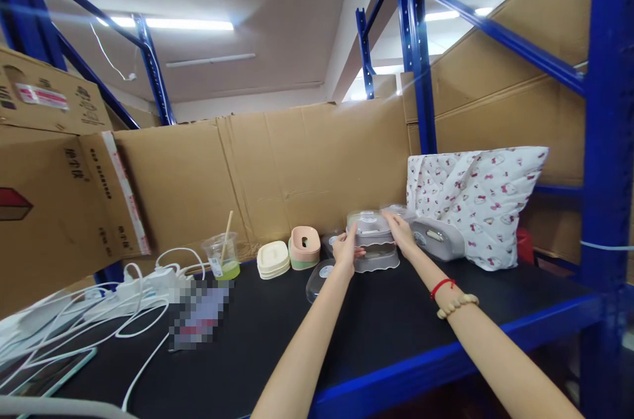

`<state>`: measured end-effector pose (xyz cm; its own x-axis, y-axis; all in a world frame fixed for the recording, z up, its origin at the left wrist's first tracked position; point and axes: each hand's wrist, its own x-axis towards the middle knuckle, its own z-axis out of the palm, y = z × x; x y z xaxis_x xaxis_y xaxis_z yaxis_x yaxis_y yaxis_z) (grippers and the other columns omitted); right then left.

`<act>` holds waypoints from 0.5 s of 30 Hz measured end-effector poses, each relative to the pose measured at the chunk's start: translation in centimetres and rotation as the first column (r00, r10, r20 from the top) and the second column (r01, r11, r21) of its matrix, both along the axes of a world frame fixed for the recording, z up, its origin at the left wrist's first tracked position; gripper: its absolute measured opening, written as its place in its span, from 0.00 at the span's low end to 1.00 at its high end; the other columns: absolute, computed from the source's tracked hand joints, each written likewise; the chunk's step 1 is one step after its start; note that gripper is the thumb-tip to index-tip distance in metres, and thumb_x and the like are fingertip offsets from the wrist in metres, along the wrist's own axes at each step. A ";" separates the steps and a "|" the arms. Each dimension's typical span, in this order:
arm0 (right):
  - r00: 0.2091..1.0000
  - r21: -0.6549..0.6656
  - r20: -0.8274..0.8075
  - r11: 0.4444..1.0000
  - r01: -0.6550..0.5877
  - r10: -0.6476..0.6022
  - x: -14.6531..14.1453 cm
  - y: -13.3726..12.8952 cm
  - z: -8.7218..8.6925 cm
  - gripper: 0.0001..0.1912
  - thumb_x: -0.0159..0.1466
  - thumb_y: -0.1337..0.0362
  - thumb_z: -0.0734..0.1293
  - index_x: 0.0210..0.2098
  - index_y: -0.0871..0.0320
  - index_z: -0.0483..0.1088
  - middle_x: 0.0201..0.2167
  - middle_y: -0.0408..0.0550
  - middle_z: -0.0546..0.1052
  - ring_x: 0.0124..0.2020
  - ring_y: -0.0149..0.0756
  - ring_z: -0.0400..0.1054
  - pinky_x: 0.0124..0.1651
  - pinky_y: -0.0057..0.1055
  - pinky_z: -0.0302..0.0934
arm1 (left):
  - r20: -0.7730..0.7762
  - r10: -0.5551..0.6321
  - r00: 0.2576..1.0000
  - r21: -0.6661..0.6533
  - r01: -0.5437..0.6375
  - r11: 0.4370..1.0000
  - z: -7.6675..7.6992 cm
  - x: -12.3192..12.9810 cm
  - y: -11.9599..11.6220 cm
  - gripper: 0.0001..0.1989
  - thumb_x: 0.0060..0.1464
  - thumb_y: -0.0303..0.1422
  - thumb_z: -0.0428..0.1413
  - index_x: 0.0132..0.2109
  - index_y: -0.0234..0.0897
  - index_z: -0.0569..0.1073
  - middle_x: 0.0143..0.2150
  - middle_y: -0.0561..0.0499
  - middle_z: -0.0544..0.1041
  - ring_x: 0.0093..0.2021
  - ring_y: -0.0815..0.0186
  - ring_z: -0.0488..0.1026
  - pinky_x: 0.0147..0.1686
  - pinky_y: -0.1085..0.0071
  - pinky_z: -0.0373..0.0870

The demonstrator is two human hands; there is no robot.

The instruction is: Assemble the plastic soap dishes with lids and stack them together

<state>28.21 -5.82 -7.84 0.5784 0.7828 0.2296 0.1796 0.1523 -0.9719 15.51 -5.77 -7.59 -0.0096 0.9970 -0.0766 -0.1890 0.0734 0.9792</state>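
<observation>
On the black shelf — both hands around a grey stack of containers, seemingly gripping, contents indistinct.

Printed characters run down the flap of the cardboard box at left, black, too small and skewed to read. A red arrow-like mark sits on the same box, cut off at the frame edge. The upper cardboard box carries a white and red label plus black handling symbols, illegible. Small sticker on the plastic cup, unreadable. The flat item on the shelf is pixelated. No legible numbers.
</observation>
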 end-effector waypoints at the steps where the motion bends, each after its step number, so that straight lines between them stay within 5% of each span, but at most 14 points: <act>1: 1.000 -0.011 0.005 1.000 0.002 -0.002 0.0 0.1 -0.1 0.23 0.54 0.51 0.60 0.43 0.59 0.69 0.36 0.49 0.72 0.23 0.25 0.59 0.18 0.22 0.49 | -0.018 0.018 1.000 0.018 -0.018 1.000 -0.3 0.0 0.1 0.22 0.53 0.39 0.56 0.49 0.26 0.66 0.24 0.52 0.70 0.16 0.71 0.69 0.16 0.79 0.66; 5: 0.996 -0.021 0.086 0.999 -0.035 0.036 -0.1 0.0 -0.1 0.30 0.48 0.51 0.67 0.49 0.54 0.68 0.50 0.48 0.68 0.42 0.35 0.67 0.34 0.26 0.65 | -0.142 0.034 0.989 0.085 -0.022 0.996 -1.1 -0.5 0.6 0.18 0.54 0.44 0.53 0.41 0.30 0.68 0.24 0.53 0.68 0.13 0.73 0.65 0.12 0.79 0.60; 9: 0.980 -0.013 0.194 0.999 -0.040 0.042 0.1 0.2 -0.4 0.31 0.44 0.54 0.70 0.48 0.56 0.68 0.52 0.47 0.68 0.54 0.38 0.62 0.56 0.33 0.59 | -0.228 -0.011 0.974 0.108 0.036 0.993 -1.8 -1.3 1.1 0.19 0.55 0.46 0.50 0.39 0.32 0.68 0.21 0.55 0.66 0.12 0.75 0.61 0.13 0.78 0.58; 15: 0.967 0.048 0.250 0.998 -0.051 0.037 0.5 0.5 -1.5 0.31 0.44 0.50 0.70 0.46 0.55 0.70 0.53 0.47 0.68 0.56 0.40 0.61 0.60 0.39 0.55 | -0.384 -0.035 0.923 0.140 0.096 0.986 -2.3 -2.1 1.6 0.21 0.55 0.47 0.50 0.43 0.32 0.68 0.20 0.55 0.68 0.12 0.74 0.61 0.16 0.77 0.60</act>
